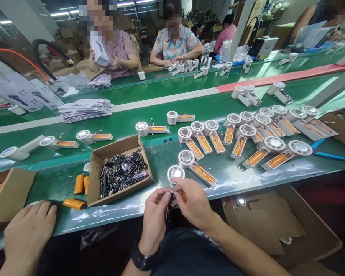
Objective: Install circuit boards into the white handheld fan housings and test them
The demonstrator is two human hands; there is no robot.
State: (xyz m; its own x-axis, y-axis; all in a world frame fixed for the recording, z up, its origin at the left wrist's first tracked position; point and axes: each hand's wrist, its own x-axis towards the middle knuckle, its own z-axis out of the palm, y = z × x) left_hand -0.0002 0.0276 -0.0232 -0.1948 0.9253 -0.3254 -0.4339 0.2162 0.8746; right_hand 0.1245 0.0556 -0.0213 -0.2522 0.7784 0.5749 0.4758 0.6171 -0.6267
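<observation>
My left hand (158, 218), wearing a black wristwatch (143, 258), holds a narrow black circuit board (169, 211) upright over the belt's front edge. My right hand (194, 203) pinches the board's top end, where a small silver part and a bit of orange show between my fingers. Just beyond them lies a white round housing (176, 173) with a shiny centre. Next to it is a white unit with an orange battery pack (202, 174). To the left, a cardboard tray (112, 153) holds several black circuit boards, and loose orange batteries (79, 184) lie beside it.
A green conveyor belt (166, 161) carries many white units with orange packs. A co-worker's hand (27, 234) rests at the front left, beside a cardboard box of batteries (10, 191). Blue-handled cutters (329, 153) lie at right. Below right stands an open cardboard box (276, 226). Co-workers sit across the belt.
</observation>
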